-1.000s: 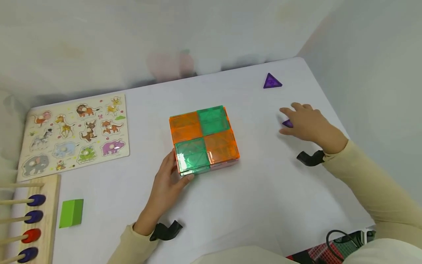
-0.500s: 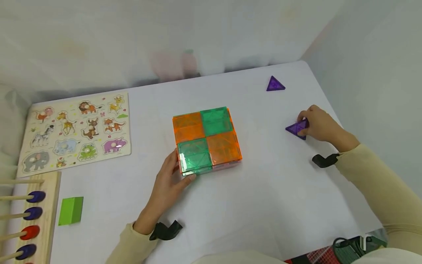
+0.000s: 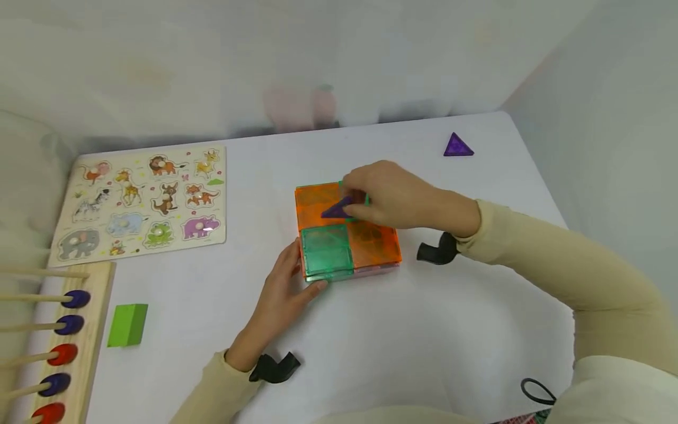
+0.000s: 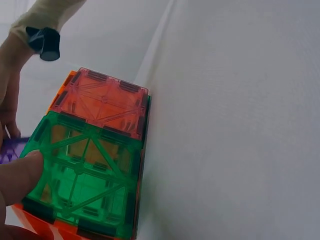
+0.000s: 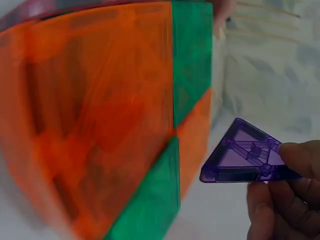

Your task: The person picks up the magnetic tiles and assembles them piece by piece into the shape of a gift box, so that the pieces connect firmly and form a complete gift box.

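Observation:
A low box of see-through magnetic tiles (image 3: 324, 250), with orange and green squares on top, sits mid-table. My left hand (image 3: 278, 303) holds its near left corner, thumb on the near side and fingers along the left side. In the left wrist view, the thumb (image 4: 22, 172) touches a green tile (image 4: 85, 175). Over the box top, my right hand (image 3: 397, 194) pinches a purple triangular magnetic tile (image 5: 250, 152) between thumb and fingers. From the head view I cannot tell whether this triangle touches the top. Another purple triangle (image 3: 458, 145) lies at the far right of the table.
An animal peg puzzle board (image 3: 145, 206) lies at the left. In front of it are a wooden bead frame (image 3: 95, 330) and a green block (image 3: 127, 325). Walls stand behind the table and along its right side. A dark cable loop (image 3: 537, 391) shows at the lower right.
My right hand has picked up the nearer purple triangle from the right of the table and carried it left over the box. My left hand has stayed at the box corner.

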Tool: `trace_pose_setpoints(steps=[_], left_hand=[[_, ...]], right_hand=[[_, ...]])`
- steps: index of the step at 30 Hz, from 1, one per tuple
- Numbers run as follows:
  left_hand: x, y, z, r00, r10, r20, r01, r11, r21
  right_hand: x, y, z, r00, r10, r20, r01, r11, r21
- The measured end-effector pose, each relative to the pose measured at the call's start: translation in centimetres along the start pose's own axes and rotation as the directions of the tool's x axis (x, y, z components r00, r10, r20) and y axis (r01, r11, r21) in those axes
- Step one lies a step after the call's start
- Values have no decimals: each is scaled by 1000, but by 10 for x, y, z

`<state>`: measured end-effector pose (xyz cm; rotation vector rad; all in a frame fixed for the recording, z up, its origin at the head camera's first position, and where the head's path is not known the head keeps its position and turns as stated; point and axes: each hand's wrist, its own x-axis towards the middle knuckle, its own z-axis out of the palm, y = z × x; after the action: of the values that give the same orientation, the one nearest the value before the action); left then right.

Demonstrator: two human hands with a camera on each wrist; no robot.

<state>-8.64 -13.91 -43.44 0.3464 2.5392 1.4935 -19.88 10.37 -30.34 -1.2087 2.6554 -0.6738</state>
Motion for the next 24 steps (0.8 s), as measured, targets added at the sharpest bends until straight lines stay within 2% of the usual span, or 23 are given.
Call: trace_pose_setpoints(steps=[3, 6, 12, 18, 21, 24], left_hand=[[0, 1, 0, 1000, 0, 4, -1, 1000, 18], [-1, 2, 1, 1000, -13, 7, 13, 999, 37], [-1, 5, 1, 999, -38, 19, 37, 998, 59], [-1, 4, 2, 999, -34, 12, 34, 998, 53], [-1, 4, 2, 1000, -30, 2, 30, 999, 39], [-1, 4, 1, 1000, -28, -4, 28, 999, 34]], right_hand=[[19, -9, 10, 997, -6, 75, 7, 1000, -8], [28, -11, 18, 994, -30, 105, 31, 999, -14], [28, -12, 25, 993, -54, 103, 55, 998, -7], [26, -11, 24, 993, -63, 95, 61, 998, 22], [26, -3, 15, 996, -37, 82, 37, 999, 4], [23, 23, -5, 997, 75, 34, -72, 995, -66]])
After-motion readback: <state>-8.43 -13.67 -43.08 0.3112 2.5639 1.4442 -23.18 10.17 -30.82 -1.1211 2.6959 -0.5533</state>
